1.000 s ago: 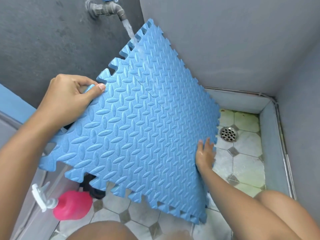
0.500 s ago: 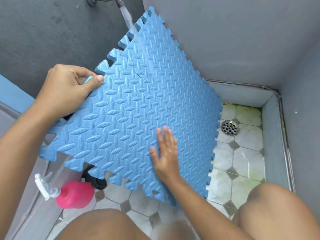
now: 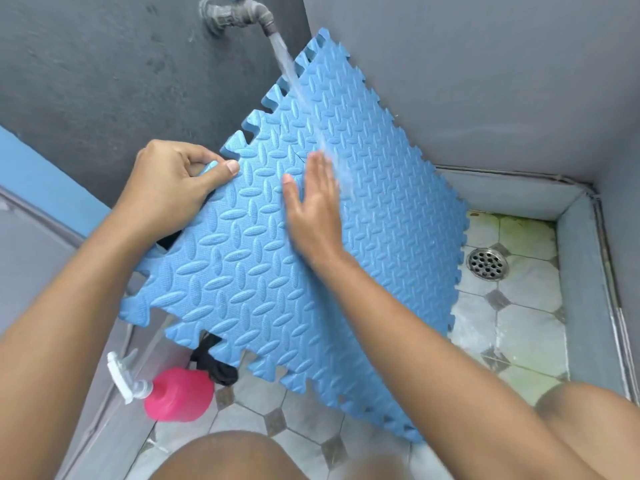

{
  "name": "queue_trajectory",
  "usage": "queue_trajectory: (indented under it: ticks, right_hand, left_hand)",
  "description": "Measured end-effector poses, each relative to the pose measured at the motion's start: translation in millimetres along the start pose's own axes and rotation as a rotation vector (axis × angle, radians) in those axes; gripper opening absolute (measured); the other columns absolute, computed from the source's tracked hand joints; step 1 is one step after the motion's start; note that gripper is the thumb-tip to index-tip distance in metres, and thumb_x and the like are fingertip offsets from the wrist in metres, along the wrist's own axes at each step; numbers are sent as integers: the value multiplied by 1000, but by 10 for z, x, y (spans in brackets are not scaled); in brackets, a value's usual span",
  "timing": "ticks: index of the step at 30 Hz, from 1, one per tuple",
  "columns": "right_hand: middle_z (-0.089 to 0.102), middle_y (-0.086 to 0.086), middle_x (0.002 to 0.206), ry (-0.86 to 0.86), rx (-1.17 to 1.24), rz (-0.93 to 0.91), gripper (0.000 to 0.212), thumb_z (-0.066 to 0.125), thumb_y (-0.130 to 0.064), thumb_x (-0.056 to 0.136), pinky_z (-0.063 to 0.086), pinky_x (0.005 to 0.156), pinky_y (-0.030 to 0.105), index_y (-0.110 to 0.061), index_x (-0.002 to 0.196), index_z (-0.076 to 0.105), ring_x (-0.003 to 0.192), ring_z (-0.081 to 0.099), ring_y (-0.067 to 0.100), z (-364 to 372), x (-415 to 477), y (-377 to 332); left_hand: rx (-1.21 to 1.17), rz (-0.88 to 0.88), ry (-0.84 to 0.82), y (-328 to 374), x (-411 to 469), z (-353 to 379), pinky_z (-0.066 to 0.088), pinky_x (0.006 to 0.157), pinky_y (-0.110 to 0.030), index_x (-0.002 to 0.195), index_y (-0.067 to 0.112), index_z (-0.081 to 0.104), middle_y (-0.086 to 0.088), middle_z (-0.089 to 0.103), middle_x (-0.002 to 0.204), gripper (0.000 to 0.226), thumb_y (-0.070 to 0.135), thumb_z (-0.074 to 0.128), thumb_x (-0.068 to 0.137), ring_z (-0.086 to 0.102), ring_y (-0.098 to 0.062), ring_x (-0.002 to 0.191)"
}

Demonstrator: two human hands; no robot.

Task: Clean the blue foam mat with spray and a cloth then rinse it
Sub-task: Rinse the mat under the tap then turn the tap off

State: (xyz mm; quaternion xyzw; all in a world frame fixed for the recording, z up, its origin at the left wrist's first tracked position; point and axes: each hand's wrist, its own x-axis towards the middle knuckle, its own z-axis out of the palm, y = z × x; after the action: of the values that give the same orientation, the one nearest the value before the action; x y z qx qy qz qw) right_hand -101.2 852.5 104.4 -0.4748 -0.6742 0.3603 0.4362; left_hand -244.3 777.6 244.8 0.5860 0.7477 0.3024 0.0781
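i hold the mat up off the floor, tilted, in the corner under the tap. its far corner reaches up just beside the spout, and its near corner hangs low by my knees.

my left hand grips the mat's left edge. the thumb presses on the patterned face and the other fingers curl round behind one of the edge teeth. my right hand lies flat on the face near the middle. its fingers are straight and close together, pointing up toward the tap, and it holds nothing. it is a little blurred.

water runs from the spout in a thin stream and lands on the upper part of the mat. it slides down the face just right of my right fingertips.

a pink bottle with a white trigger lies on its side on the floor at the near left, below the mat's lower edge. a black cloth sits just right of it, its top hidden behind the mat. a round metal drain is set in the tiles near the mat's right edge. the tiles at the far right look greenish.
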Motion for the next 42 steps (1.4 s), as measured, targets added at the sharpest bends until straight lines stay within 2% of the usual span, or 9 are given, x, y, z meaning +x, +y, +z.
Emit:
queue_trajectory:
  ticks: [7, 10, 14, 23, 27, 32, 36, 40, 42]
  right_hand:
    - [9, 5, 169, -102, -58, -318, 67, 33, -43, 104, 2, 126, 41, -8, 159, 18, 156, 1, 18, 138, -1333, 167]
    - [-1, -7, 169, -70, -190, 8, 68, 25, -55, 104, 4, 126, 48, -23, 161, 8, 155, -5, 11, -199, -1390, 1342]
    - [3, -3, 169, 52, -196, 549, 85, 15, -77, 93, 2, 126, 48, -27, 160, 6, 155, -4, 9, -682, -1221, 2207]
    - [32, -1, 162, -58, 237, 155, 53, 40, -38, 108, 16, 125, 29, -13, 154, 36, 150, 26, 7, -555, 287, 604]
    - [72, 3, 117, -138, 375, 197, 51, 36, -50, 106, 50, 93, 34, -13, 123, 66, 99, 69, 15, -931, 1205, -326]
    - [70, 4, 80, -177, 233, 31, 63, 27, -55, 105, 41, 48, 14, -10, 97, 69, 56, 56, 14, -1206, 1786, -1220]
    - [62, 4, 70, -154, 132, -76, 52, 28, -40, 108, 44, 59, 23, -15, 73, 56, 53, 50, 14, -1120, 1963, -1526]
    - [64, 4, 71, -69, 35, -87, 39, 35, -28, 105, 45, 65, 24, -13, 78, 59, 57, 51, 12, -1032, 2073, -1572]
    - [64, 2, 72, -23, 13, -86, 38, 36, -27, 105, 42, 57, 19, -12, 80, 60, 55, 50, 9, -1006, 2112, -1574]
  left_hand:
    - [15, 17, -17, -53, 2, 18, 35, 50, -14, 93, 17, 80, 2, 56, 48, 28, 44, 74, 93, 43, -2, 42]
    - [28, 39, -10, -36, -18, 17, 35, 58, -25, 95, 17, 81, -30, 59, 66, 31, 46, 74, 92, 36, -14, 52]
    - [19, 31, -5, -32, -18, 17, 36, 60, -24, 95, 16, 81, 12, 56, 47, 27, 42, 74, 93, 45, 0, 47]
    - [11, 39, -9, -39, -20, 11, 40, 65, -23, 93, 18, 82, 33, 59, 50, 22, 38, 74, 93, 50, 6, 55]
    - [8, 46, 5, -13, -34, 16, 37, 64, -28, 90, 18, 81, 22, 57, 47, 22, 39, 75, 93, 48, 2, 52]
    - [3, 36, -6, 19, -41, -6, 40, 62, -17, 88, 18, 81, 15, 59, 47, 21, 39, 75, 92, 55, 8, 55]
    - [28, 77, 6, 55, -52, -9, 33, 60, -6, 94, 13, 82, 17, 67, 66, 24, 35, 75, 93, 53, 22, 90]
    - [30, 102, -3, 50, -56, -11, 35, 56, -4, 93, 9, 82, 15, 61, 57, 25, 33, 74, 94, 61, 15, 62]
    - [18, 110, -3, 61, -61, -12, 36, 58, -1, 95, 9, 82, 31, 61, 73, 25, 33, 73, 95, 56, 19, 86]
